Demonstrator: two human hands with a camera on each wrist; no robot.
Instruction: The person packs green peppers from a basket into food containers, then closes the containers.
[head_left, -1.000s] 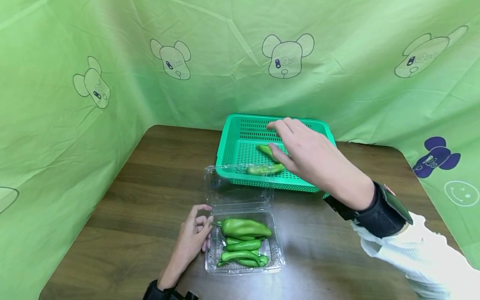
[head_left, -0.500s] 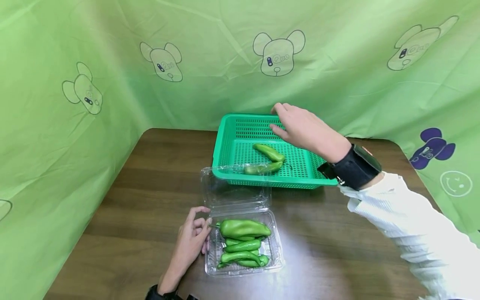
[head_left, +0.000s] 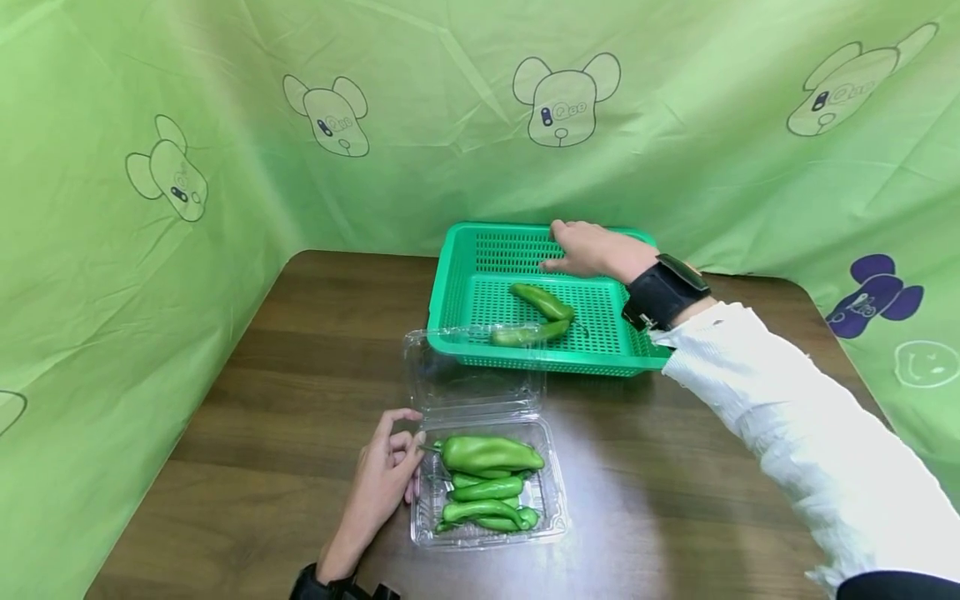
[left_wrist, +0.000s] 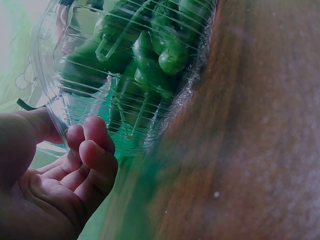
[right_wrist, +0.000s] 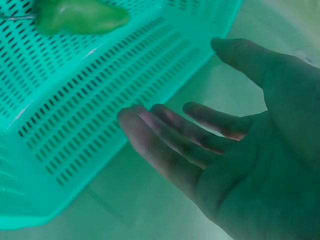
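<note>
Wooden table [head_left: 300, 400] ringed by green cloth [head_left: 150, 125] printed with bears. On the far side, a green perforated basket [head_left: 465, 283]; lying in it, two green peppers [head_left: 542, 302], crossing near the near rim. In front of the basket, toward the near edge, an open clear clamshell box [head_left: 551, 508], lid tipped back against the basket's near wall, tray part holding several more peppers [head_left: 489, 455], stacked side by side.

Right hand [head_left: 596, 250] reaching over the basket's far right corner, fingers spread and relaxed, gripping nothing; in the wrist view, fingers [right_wrist: 165, 135] just off the basket's outer wall, whether touching or a hair apart not clear. Left hand [head_left: 382, 483] at the left wall of the clear box, fingers lightly bent, fingertips [left_wrist: 95, 145] against the plastic, steadying rather than clasping.

Judged from the layout: midway through moving peppers from box to basket, two across, the larger share left in the tray. Present step looks like the empty hand between drops. Next move calls for bringing the right hand near, over the tray, and pinching the topmost, largest pepper along its body, with the left hand pinning the light box so it does not slide or lift.
</note>
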